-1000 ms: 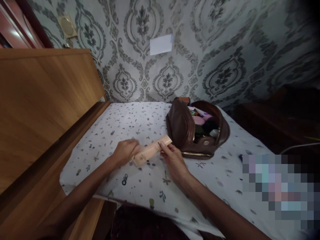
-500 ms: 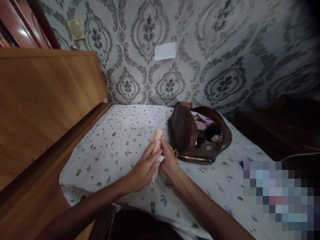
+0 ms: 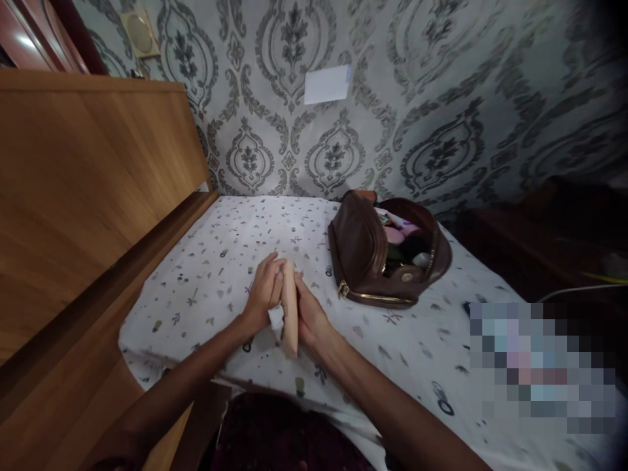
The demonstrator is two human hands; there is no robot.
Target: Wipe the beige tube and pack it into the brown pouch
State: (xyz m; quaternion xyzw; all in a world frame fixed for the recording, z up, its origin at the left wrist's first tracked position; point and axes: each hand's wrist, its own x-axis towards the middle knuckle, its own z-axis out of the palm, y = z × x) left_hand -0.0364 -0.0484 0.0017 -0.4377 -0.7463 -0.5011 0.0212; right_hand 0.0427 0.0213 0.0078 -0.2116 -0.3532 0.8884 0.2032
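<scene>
Between my hands stands a slim, peach-coloured case-like item, turned edge-on; its exact kind does not show. My right hand grips it from the right side, fingers mostly hidden behind it. On the other side, my left hand has its fingers bent against the item's upper part. A crumpled white piece, perhaps tissue or paper, sticks out below the left fingers, against the item's left face. To the right of my hands sits a brown handbag, unzipped, with pink, dark and white things inside.
A white cloth with small printed plants covers the surface. A wooden panel borders it on the left, and patterned wallpaper rises behind. A blurred-out patch lies at the right, near a pale cable.
The peach item has turned from lying slanted to edge-on and moved slightly left. My left hand has shifted left and its fingers have moved up. The white piece now hangs at the item's left.
</scene>
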